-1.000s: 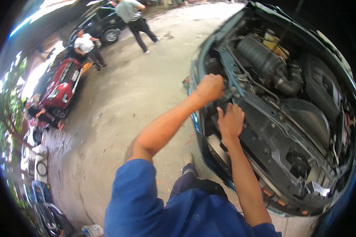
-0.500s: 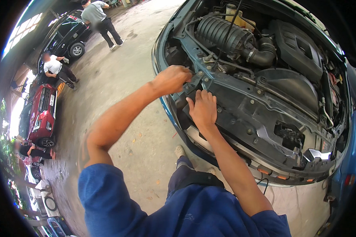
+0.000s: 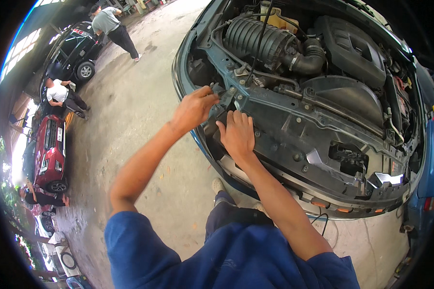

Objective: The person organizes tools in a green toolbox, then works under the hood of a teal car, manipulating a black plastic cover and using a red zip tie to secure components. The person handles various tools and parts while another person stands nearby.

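My left hand (image 3: pixel 194 109) is closed, its fingertips pinched at the front corner of the engine bay, next to a bluish-grey metal bracket (image 3: pixel 224 98). What the fingertips grip, if anything, is too small to make out. My right hand (image 3: pixel 238 133) lies with its fingers stretched out on the edge of the black plastic panel (image 3: pixel 278 132) behind the front of the car. Its thumb is spread toward my left hand. The panel is dusty and has several round fasteners along it.
A ribbed black air duct (image 3: pixel 255 41) and an engine cover (image 3: pixel 349 50) fill the bay. A thin black rod (image 3: pixel 261 36) rises through it. Two people (image 3: pixel 115 29) stand at the far left near parked cars, a red one (image 3: pixel 50 149) among them. A cable (image 3: pixel 326 224) hangs below the front.
My left hand has drawn slightly back toward me, uncovering a bit of the bracket by its fingertips. My right hand stays on the panel. The whole view has shifted a little.
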The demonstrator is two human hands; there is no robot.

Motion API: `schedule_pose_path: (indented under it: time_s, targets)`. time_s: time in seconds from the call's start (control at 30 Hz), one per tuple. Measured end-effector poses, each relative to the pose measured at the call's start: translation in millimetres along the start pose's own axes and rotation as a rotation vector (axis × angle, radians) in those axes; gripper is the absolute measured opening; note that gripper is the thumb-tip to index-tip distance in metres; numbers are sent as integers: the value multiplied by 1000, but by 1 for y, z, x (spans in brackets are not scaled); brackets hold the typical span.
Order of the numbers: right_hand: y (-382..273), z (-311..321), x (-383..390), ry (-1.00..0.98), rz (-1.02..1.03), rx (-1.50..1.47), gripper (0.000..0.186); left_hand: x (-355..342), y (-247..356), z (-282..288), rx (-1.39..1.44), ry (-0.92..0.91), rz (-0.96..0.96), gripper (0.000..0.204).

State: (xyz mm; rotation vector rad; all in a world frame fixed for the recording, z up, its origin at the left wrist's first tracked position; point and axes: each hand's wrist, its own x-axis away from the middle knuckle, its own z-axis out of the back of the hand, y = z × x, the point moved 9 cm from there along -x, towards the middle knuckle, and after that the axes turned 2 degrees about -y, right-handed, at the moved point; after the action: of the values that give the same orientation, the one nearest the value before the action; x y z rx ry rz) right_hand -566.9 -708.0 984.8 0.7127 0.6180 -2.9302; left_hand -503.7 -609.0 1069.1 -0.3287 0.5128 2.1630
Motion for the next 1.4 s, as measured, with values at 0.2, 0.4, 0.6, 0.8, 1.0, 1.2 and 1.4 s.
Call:
schedule_pose_path:
  time_s: [0.2, 0.4, 0.6, 0.8, 1.0, 1.2, 1.4]
  targets:
    - [0, -2, -1, -36, -9, -24, 37, 34, -31, -29, 633, 494, 569, 18]
    - [3, -1, 1, -9, -7, -70, 34, 38, -4, -23, 395, 615, 604, 22]
    - [-2, -2, 0, 8, 49, -40, 29, 37, 16, -16, 93, 780, 573, 21]
    - [1, -7, 0, -34, 14, -26, 27, 37, 17, -19, 214, 766, 593, 20]
    - [0, -2, 2, -15, 20, -11, 44, 41, -14, -44, 657, 321, 780, 27]
    - [0, -1, 1, 16, 3, -4, 47, 35, -33, -53, 979, 401, 666, 27]
    - [-2, 2, 0, 13, 2, -8, 39, 33, -34, -38, 823, 378, 548, 23]
